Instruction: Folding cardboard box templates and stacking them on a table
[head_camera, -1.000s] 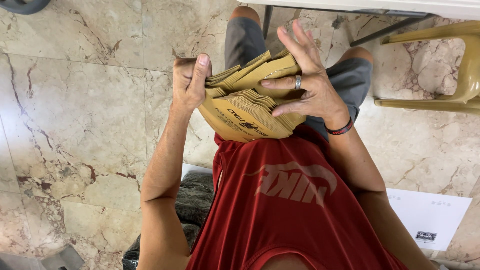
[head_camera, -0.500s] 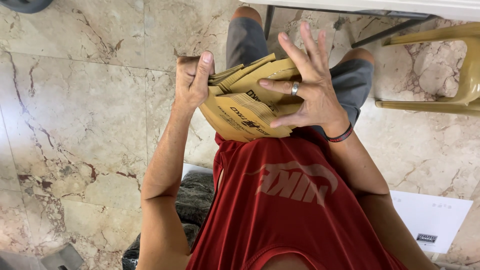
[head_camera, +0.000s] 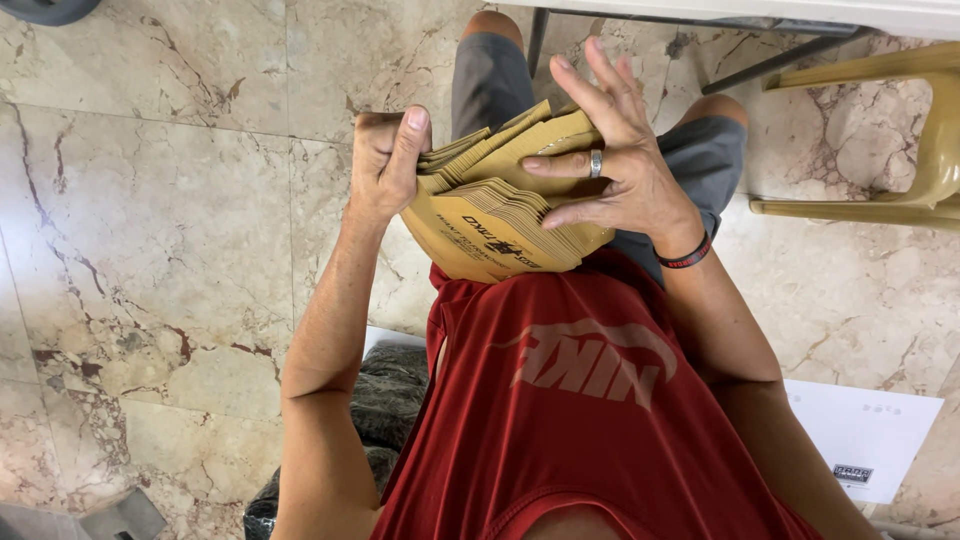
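stack (head_camera: 500, 215) of flat tan card sleeves, centre of frame, held upright in front of the red shirt (head_camera: 570, 400), lower edges fanned toward the chest, dark print on the nearest face. gripped at its left edge by the left hand (head_camera: 385, 165), fingers curled round behind and thumb pressed along the front, closed tight, apparently to keep the pack from sliding apart. right hand (head_camera: 615, 165) laid on the right side of the pack, fingers spread and nearly straight, index and a lower finger reaching across the top leaves, seemingly parting or riffling them rather than clamping; ring on one finger, dark band on the wrist. behind the pack, grey shorts and bare knees, upper centre. all round, veined marble floor (head_camera: 160, 200). pale yellow plastic chair (head_camera: 900, 130) at upper right, well apart from the hands. white sheet (head_camera: 860, 440) on the floor at lower right, dark cloth bundle (head_camera: 385, 400) at lower centre beside the left forearm.
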